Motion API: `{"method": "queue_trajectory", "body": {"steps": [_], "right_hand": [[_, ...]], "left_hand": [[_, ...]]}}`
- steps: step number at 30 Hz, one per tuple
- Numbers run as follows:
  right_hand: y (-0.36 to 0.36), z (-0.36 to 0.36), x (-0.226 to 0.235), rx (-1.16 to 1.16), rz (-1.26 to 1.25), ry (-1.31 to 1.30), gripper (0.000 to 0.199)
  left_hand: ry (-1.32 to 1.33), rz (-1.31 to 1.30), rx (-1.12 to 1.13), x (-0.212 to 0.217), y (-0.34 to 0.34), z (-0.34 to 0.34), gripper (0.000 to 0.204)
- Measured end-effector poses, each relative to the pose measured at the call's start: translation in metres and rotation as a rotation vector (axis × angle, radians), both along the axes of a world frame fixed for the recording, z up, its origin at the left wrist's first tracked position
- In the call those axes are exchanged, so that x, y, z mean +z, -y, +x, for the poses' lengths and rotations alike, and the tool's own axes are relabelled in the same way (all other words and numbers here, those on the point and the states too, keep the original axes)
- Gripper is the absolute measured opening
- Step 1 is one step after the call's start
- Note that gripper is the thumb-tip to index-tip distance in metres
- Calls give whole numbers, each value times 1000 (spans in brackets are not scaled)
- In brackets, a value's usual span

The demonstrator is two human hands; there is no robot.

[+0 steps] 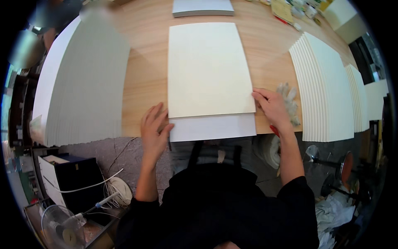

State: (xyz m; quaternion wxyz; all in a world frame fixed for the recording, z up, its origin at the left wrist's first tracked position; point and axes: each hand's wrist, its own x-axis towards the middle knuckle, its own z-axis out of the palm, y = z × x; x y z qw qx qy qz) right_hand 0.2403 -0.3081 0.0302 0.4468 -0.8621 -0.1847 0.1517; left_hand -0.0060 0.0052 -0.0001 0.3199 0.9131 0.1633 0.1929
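Observation:
A large cream board [209, 68] lies in front of me on the wooden table, over a white sheet [213, 128] whose near strip shows below it. At the board's right edge, my right hand [271, 106] is closed, with thumb and fingers pinching the edge. My left hand [155, 128] rests at the left side, its fingers apart, the tips beside the lower left corner of the board and the white sheet. A pale work glove [289, 101] lies just beyond my right hand. Something red [274, 130] shows by my right wrist.
A tall fanned stack of grey-white sheets [89, 83] stands on the left. To the right are a stack of cream boards [323, 89] and a smaller one [357, 97]. A white stack [203, 7] sits at the far side. A fan [64, 226] stands below left.

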Motion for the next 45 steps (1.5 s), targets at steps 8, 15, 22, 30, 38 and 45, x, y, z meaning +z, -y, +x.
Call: {"method": "queue_trajectory", "body": {"steps": [8,15,22,30,38,45], "right_hand": [[5,-5,-16,13,-20,293,31],[8,-5,-16,28,-67,329,29],[9,-7,-22,71,-52,483,25],[6,-6,-22,91,-88,516,25],[19,0,-7,-10,14,251,28],[63,-12,-16,11,-371,854,23]], "left_hand": [[-58,41,-15,7,6,4,49],[-54,77,-42,3,3,2,50],[-49,87,-41,8,8,2,49],[1,53,-58,1,0,0,47],[-5,24,-41,3,-9,6,57],[-52,399,-543,66,61,65,84]]}}
